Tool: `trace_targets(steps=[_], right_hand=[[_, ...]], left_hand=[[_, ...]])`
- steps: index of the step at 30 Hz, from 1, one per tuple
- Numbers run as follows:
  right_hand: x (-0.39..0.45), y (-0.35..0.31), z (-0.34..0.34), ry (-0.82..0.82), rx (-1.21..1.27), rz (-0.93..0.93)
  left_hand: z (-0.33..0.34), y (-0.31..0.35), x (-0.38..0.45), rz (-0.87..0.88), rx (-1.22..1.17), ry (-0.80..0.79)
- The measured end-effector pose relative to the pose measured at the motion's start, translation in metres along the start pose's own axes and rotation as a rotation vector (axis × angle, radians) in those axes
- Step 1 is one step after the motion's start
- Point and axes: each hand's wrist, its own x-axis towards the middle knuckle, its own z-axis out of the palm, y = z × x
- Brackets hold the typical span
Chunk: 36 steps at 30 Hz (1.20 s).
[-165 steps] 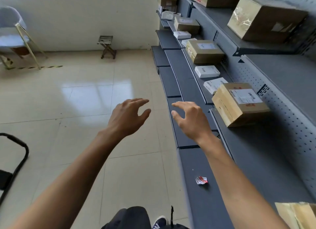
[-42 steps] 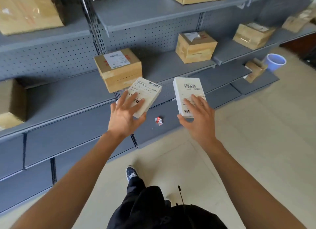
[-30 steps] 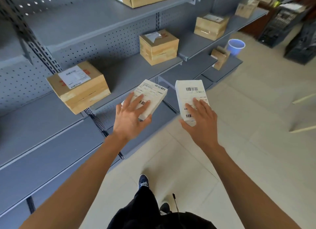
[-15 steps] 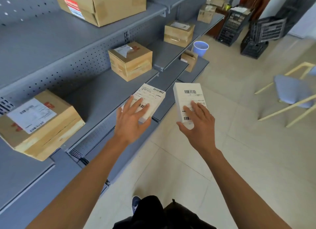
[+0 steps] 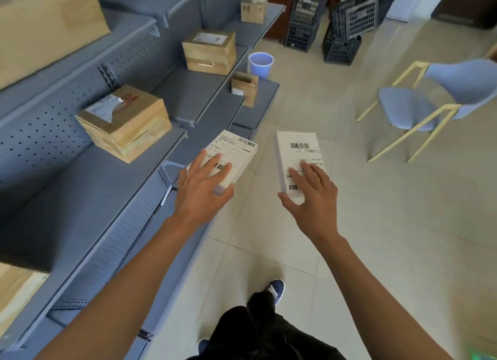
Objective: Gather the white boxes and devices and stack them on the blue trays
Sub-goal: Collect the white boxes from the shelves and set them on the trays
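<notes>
I carry two flat white boxes with barcode labels at chest height over the tiled floor. My left hand grips the left white box from above, fingers spread over its near end. My right hand holds the right white box the same way. The two boxes are apart, side by side, beside the grey shelving. No blue tray is in view.
Cardboard boxes sit on the grey shelves to my left. A blue bucket stands by the shelf end. Black crates are stacked at the back. A blue chair with yellow legs stands at the right.
My hands, empty 5.5 s ago, now each hold a white box. I have turned right along the shelving; the crates and the blue chair have come into view.
</notes>
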Motion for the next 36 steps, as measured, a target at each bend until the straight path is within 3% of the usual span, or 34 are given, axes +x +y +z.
trace_targets(steps=[11, 16, 22, 30, 36], right_hand=[[0.126, 0.119, -0.033, 0.081, -0.029, 0.021], [0.159, 0.166, -0.066, 0.161, -0.075, 0.020], [0.184, 0.208, -0.089, 0.141, -0.109, 0.073], [0.233, 0.255, -0.076, 0.079, -0.138, 0.103], [0.315, 0.287, -0.042, 0.031, -0.145, 0.088]], left_hand=[[0.032, 0.083, 0.174, 0.163, 0.021, 0.127], [0.044, 0.120, 0.235, 0.210, -0.027, 0.165], [0.066, 0.155, 0.284, 0.301, -0.069, 0.201], [0.121, 0.159, 0.342, 0.312, -0.121, 0.163], [0.155, 0.146, 0.422, 0.276, -0.123, 0.219]])
